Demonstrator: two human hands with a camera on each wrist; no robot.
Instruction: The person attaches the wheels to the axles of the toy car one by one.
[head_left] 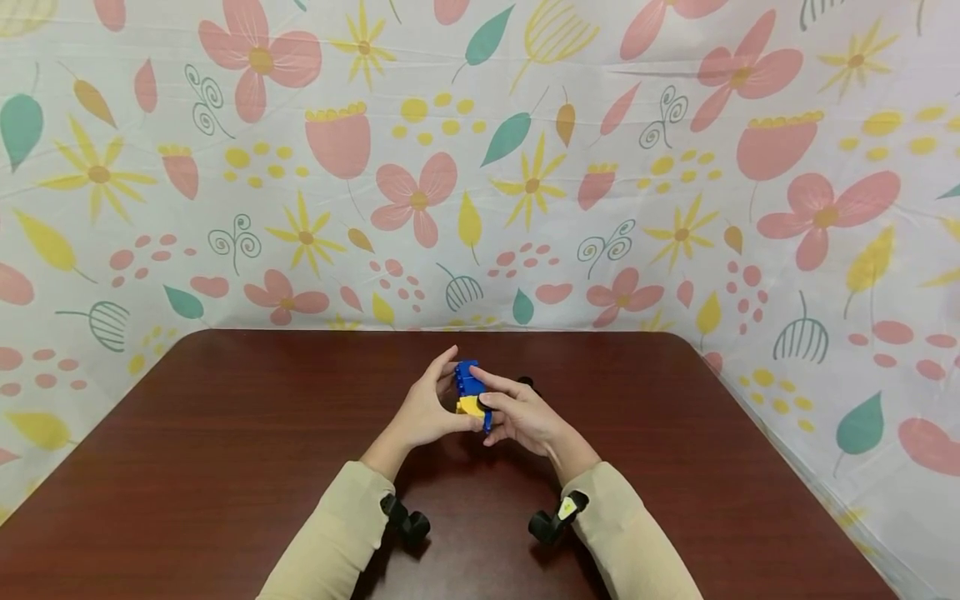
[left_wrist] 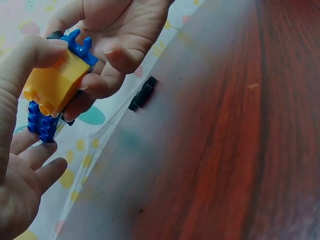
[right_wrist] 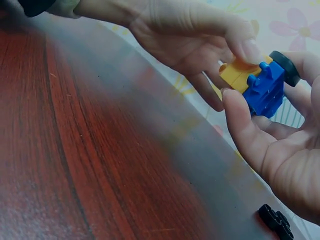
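A small build of toy bricks (head_left: 470, 380) is held up above the table between both hands. Its yellow block (left_wrist: 57, 85) joins studded blue bricks (left_wrist: 44, 123) at one end and a blue clip-shaped piece (right_wrist: 270, 91) at the other. Beside the blue piece is a black wheel (right_wrist: 285, 68). My left hand (head_left: 429, 410) holds the build with the thumb on the yellow block and fingertips by the studded blue bricks. From the other side my right hand (head_left: 528, 418) grips it around the wheel and blue piece. Fingers hide part of the build.
Behind the right hand, a black piece (left_wrist: 143, 93) lies on the dark brown table (head_left: 225, 433) near its far edge. A flower-printed cloth (head_left: 420, 200) hangs behind the table. Black wrist cameras are strapped at both sleeves (head_left: 330, 533).
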